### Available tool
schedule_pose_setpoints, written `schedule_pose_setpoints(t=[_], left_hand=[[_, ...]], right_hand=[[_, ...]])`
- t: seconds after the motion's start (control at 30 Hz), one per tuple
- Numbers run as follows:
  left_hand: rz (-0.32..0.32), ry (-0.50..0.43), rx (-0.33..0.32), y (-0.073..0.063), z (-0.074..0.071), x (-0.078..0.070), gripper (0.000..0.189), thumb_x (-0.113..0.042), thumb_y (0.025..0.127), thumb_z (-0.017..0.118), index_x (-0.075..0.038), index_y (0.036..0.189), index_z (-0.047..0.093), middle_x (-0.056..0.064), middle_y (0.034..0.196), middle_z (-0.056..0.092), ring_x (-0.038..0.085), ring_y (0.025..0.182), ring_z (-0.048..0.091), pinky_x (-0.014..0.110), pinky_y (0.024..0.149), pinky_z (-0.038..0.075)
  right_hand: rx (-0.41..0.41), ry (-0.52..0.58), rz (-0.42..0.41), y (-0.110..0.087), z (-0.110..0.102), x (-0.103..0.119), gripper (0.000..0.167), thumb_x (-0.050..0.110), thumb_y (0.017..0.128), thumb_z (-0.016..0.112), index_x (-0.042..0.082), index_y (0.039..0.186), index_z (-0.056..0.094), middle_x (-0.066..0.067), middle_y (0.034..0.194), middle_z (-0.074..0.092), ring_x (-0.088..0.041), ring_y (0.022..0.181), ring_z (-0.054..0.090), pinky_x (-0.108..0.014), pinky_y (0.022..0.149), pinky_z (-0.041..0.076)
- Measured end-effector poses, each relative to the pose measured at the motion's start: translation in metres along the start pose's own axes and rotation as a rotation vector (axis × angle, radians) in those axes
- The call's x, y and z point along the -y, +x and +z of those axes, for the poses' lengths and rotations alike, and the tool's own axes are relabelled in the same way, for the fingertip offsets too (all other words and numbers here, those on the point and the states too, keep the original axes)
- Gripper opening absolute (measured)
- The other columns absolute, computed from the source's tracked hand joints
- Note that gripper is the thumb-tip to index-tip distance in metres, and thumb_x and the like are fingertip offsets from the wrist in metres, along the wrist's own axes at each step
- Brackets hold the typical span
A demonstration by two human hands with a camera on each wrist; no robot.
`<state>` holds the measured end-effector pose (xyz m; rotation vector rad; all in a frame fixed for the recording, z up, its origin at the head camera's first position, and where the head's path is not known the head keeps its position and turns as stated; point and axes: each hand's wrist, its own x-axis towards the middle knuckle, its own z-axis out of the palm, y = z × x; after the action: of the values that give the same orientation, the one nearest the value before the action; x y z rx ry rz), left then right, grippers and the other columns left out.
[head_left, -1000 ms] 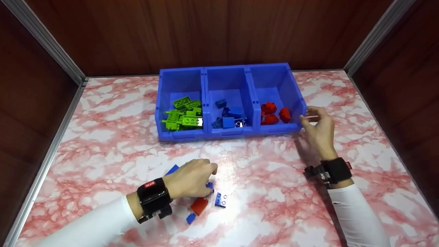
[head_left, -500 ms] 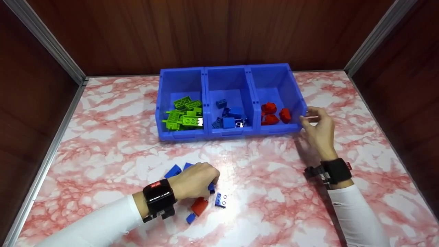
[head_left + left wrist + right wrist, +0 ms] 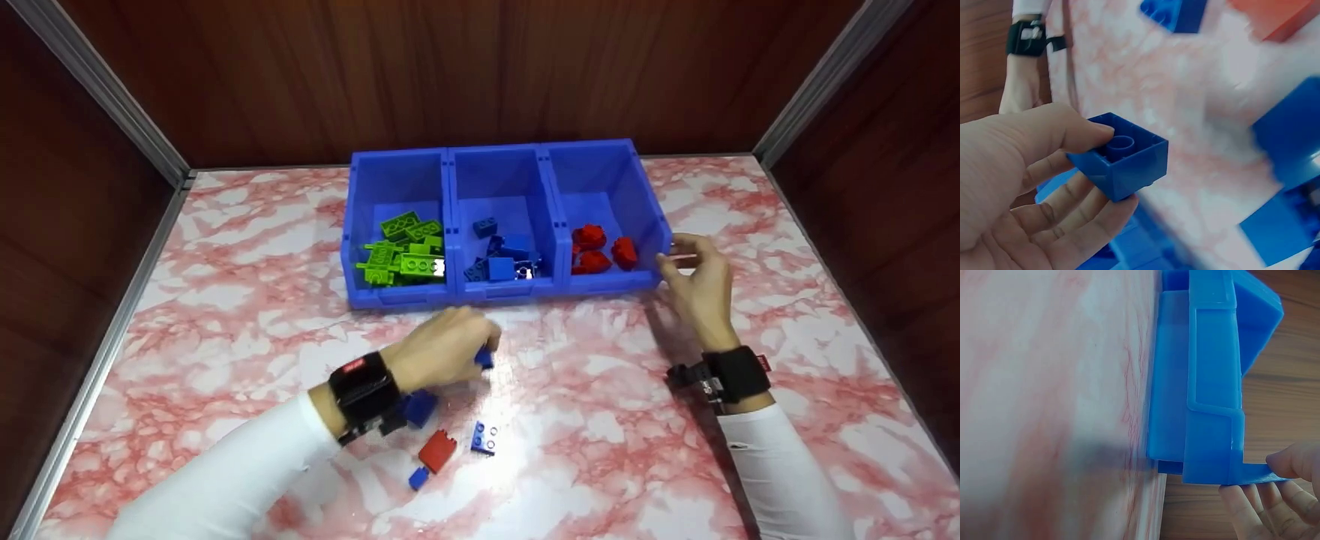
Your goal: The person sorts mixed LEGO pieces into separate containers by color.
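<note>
My left hand (image 3: 442,349) pinches a blue toy brick (image 3: 1129,154) between thumb and fingers, its hollow underside facing the left wrist camera. In the head view that hand hovers just in front of a blue three-part bin (image 3: 397,298). My right hand (image 3: 699,289) grips the bin's right side wall, thumb on one face and fingers on the other, as the right wrist view (image 3: 1280,489) shows. Green bricks (image 3: 401,251) lie in the left compartment, blue bricks (image 3: 501,268) in the middle one, red bricks (image 3: 592,261) in the right one.
On the marbled table a red brick (image 3: 437,451) lies with a small blue brick (image 3: 418,478) at its end. A two-by-two blue brick (image 3: 484,438) is to their right. Another blue brick (image 3: 420,409) is partly hidden by the left wrist. Wooden panels (image 3: 480,75) enclose the table.
My left hand has picked up a blue brick from the loose group and moved forward and slightly right toward the bin. My right hand has stayed on the bin wall.
</note>
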<state>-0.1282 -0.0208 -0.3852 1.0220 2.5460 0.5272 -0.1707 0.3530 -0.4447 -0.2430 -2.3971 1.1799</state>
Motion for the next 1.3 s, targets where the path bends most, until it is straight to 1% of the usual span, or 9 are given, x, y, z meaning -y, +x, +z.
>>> schedule_pose_setpoints(t=[0.13,0.23,0.37,0.53,0.73,0.83,1.03,1.17,1.3], left_hand=[[0.024,-0.025,-0.033,0.017,-0.012,-0.004,0.023,-0.006,0.089,0.082,-0.004,0.111,0.077,0.012,0.104,0.08,0.021,0.085,0.075,0.023,0.071,0.063],[0.051,-0.036,-0.057,0.03,-0.021,-0.009,0.02,-0.003,0.091,0.079,-0.004,0.111,0.077,0.013,0.106,0.08,0.021,0.084,0.075,0.022,0.07,0.062],[0.063,-0.028,-0.082,0.049,-0.034,-0.015,0.024,-0.001,0.09,0.078,-0.004,0.114,0.076,0.014,0.113,0.079,0.022,0.09,0.076,0.024,0.077,0.064],[0.023,-0.016,-0.122,0.071,-0.047,-0.017,0.032,0.0,0.091,0.077,-0.004,0.122,0.074,0.015,0.125,0.075,0.025,0.104,0.075,0.028,0.091,0.064],[-0.041,0.031,-0.172,0.097,-0.06,-0.008,0.035,0.002,0.09,0.077,-0.006,0.124,0.074,0.012,0.129,0.074,0.026,0.114,0.073,0.031,0.098,0.062],[-0.04,0.06,-0.199,0.108,-0.062,-0.003,0.033,0.003,0.089,0.076,-0.006,0.121,0.075,0.011,0.128,0.075,0.027,0.118,0.071,0.034,0.102,0.061],[-0.049,0.095,-0.206,0.126,-0.059,0.005,0.031,0.003,0.087,0.077,-0.006,0.117,0.078,0.01,0.125,0.077,0.027,0.12,0.07,0.037,0.105,0.06],[-0.067,0.105,-0.216,0.133,-0.058,0.009,0.032,0.004,0.088,0.076,-0.006,0.119,0.077,0.01,0.126,0.077,0.028,0.123,0.069,0.037,0.107,0.058],[-0.068,0.109,-0.234,0.138,-0.059,0.01,0.033,0.007,0.09,0.072,-0.005,0.12,0.077,0.011,0.128,0.076,0.028,0.124,0.069,0.036,0.11,0.056]], right_hand=[[-0.004,0.016,-0.008,0.0,0.0,0.0,0.033,0.006,0.095,0.073,-0.001,0.127,0.07,-0.023,0.113,0.076,0.0,0.082,0.061,-0.009,0.072,0.048],[-0.004,0.01,-0.006,0.0,0.001,-0.001,0.033,0.006,0.095,0.072,-0.002,0.127,0.07,-0.022,0.113,0.076,-0.005,0.084,0.062,-0.01,0.072,0.048],[0.001,-0.001,-0.002,-0.001,0.001,-0.002,0.034,0.006,0.096,0.071,-0.002,0.129,0.069,-0.021,0.115,0.076,-0.005,0.086,0.061,-0.011,0.073,0.049],[0.007,-0.01,0.004,0.0,0.001,-0.002,0.035,0.006,0.096,0.071,-0.002,0.13,0.068,-0.021,0.116,0.076,-0.006,0.087,0.062,-0.01,0.073,0.049],[0.016,-0.007,0.004,0.001,0.001,0.001,0.035,0.007,0.096,0.071,-0.002,0.13,0.068,-0.021,0.116,0.076,-0.008,0.088,0.062,-0.01,0.072,0.049],[0.017,-0.004,0.008,0.001,0.001,0.001,0.035,0.007,0.097,0.071,-0.001,0.13,0.068,-0.02,0.116,0.076,-0.006,0.088,0.062,-0.01,0.072,0.05],[0.005,0.013,-0.01,0.0,0.0,0.0,0.034,0.006,0.095,0.073,0.0,0.128,0.07,-0.022,0.113,0.077,0.001,0.082,0.061,-0.008,0.071,0.048],[-0.014,0.026,-0.033,0.001,0.001,-0.002,0.033,0.005,0.094,0.074,-0.001,0.127,0.071,-0.026,0.111,0.077,0.007,0.077,0.059,-0.006,0.069,0.046],[-0.018,0.03,-0.036,0.001,0.001,-0.003,0.033,0.004,0.094,0.074,-0.002,0.127,0.071,-0.026,0.111,0.076,0.006,0.078,0.058,-0.006,0.071,0.046]])
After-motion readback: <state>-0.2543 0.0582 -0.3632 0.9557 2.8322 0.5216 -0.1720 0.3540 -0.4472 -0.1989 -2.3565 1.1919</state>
